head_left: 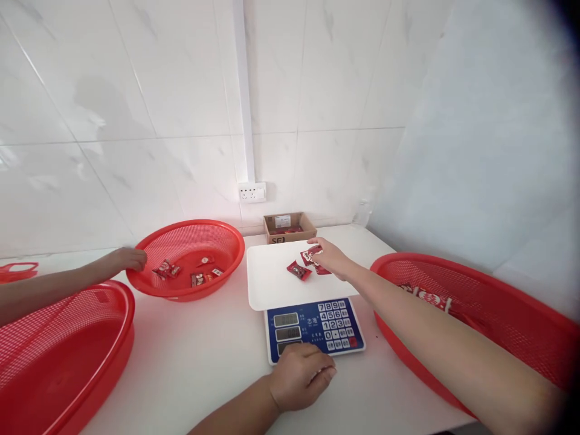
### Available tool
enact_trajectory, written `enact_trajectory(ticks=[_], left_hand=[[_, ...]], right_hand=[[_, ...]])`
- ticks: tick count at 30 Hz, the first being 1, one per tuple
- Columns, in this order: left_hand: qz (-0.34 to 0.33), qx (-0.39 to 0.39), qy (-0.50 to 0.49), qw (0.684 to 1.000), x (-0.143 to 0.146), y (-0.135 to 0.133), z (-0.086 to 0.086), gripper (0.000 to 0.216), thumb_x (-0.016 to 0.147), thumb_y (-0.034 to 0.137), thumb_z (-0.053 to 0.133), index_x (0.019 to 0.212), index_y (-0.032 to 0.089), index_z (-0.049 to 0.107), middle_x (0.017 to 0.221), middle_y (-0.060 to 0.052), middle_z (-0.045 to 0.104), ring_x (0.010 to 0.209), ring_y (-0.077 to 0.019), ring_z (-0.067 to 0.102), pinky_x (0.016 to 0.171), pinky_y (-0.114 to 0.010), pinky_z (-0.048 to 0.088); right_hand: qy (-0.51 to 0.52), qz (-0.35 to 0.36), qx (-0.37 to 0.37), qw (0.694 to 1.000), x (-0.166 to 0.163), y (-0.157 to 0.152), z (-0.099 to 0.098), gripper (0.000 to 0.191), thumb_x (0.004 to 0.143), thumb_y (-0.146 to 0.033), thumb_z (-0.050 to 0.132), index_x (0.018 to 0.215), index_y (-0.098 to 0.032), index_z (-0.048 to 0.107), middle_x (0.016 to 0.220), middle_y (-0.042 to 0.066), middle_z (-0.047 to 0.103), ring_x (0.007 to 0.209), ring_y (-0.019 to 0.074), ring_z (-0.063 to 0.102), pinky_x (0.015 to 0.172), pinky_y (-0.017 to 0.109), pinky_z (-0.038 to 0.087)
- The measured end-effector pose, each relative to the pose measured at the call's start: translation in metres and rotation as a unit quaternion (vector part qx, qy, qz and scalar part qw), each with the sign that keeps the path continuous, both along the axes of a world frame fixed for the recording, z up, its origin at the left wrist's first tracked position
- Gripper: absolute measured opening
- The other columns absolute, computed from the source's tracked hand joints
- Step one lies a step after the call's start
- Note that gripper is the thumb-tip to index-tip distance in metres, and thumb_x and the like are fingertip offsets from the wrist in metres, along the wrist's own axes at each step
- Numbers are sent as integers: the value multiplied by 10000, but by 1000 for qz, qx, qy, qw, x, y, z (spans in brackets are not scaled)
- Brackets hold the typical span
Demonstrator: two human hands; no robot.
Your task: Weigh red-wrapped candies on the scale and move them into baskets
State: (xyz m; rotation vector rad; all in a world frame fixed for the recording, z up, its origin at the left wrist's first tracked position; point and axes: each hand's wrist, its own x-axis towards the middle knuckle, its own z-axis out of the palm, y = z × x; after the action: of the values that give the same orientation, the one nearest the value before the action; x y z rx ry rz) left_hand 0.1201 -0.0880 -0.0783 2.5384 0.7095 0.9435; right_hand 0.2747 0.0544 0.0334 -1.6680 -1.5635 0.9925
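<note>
My right hand reaches over the white pan of a digital scale, its fingers closed on a red-and-white wrapped candy. Another red wrapped candy lies just left of it on the pan, and a further red wrapper shows partly under the hand. My left hand rests curled at the front edge of the scale's blue keypad panel, partly covering the lowest display. I see nothing in its fingers; their undersides are hidden.
Another person's hand touches the rim of a red basket holding several wrapped candies. Red baskets stand at front left and right, the right one with wrapped pieces. Behind the scale sits a cardboard box; a socket is on the wall.
</note>
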Motion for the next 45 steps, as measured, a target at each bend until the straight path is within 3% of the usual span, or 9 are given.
enact_trajectory(ticks=[5, 9, 16, 29, 34, 39, 42, 45], left_hand=[[-2, 5, 11, 1000, 1, 0, 0, 197, 865, 239, 413, 877, 177, 600, 749, -48, 649, 666, -139, 600, 620, -230, 468], [-5, 1, 12, 1000, 0, 0, 1, 203, 869, 239, 404, 881, 180, 598, 751, -49, 649, 669, -139, 602, 622, -229, 470], [-3, 1, 14, 1000, 1, 0, -1, 196, 865, 238, 415, 892, 181, 600, 762, -47, 654, 680, -141, 606, 627, -230, 473], [2, -4, 10, 1000, 0, 0, 3, 183, 862, 226, 422, 879, 180, 598, 750, -41, 649, 669, -136, 600, 618, -225, 466], [-4, -10, 9, 1000, 0, 0, 3, 184, 863, 219, 425, 892, 177, 601, 769, -46, 655, 684, -139, 603, 630, -225, 468], [4, -15, 11, 1000, 0, 0, 1, 170, 862, 226, 434, 897, 188, 596, 789, -39, 655, 693, -140, 604, 636, -228, 470], [0, -19, 11, 1000, 0, 0, 1, 174, 871, 227, 425, 904, 191, 592, 795, -38, 649, 708, -140, 602, 656, -232, 472], [-4, -23, 15, 1000, 1, 1, 1, 185, 880, 224, 414, 900, 189, 595, 782, -36, 640, 710, -135, 600, 658, -226, 473]], right_hand=[[27, 13, -27, 999, 2, 1, -2, 557, 682, -64, 491, 1206, -212, 375, 1111, 97, 547, 618, 93, 590, 518, 225, 505], [22, 8, -26, 999, 10, 1, -5, 550, 652, -64, 522, 1177, -198, 428, 1229, 122, 481, 806, 142, 606, 577, 228, 513], [-8, -22, -6, 1000, 22, -1, -7, 520, 672, -76, 512, 1174, -203, 460, 1261, 111, 471, 1025, 185, 531, 669, 227, 493], [-23, 19, 29, 999, 26, -10, -16, 442, 717, -114, 517, 1141, -238, 502, 1168, 62, 535, 898, 148, 575, 579, 190, 484], [-37, 11, 50, 998, 33, -18, -2, 443, 728, -77, 455, 1139, -239, 479, 1196, 59, 522, 816, 110, 609, 552, 173, 487], [-118, -33, 76, 990, 75, -32, 19, 422, 771, -133, 409, 1178, -243, 433, 1181, 64, 533, 729, 101, 628, 523, 190, 488], [-222, -55, 90, 969, 120, -41, 20, 405, 765, -127, 432, 1156, -219, 476, 1123, 65, 582, 871, 147, 613, 708, 243, 495], [-314, -58, 55, 946, 168, -55, 9, 390, 728, -90, 491, 1102, -185, 550, 1089, 85, 616, 999, 210, 572, 865, 300, 428]])
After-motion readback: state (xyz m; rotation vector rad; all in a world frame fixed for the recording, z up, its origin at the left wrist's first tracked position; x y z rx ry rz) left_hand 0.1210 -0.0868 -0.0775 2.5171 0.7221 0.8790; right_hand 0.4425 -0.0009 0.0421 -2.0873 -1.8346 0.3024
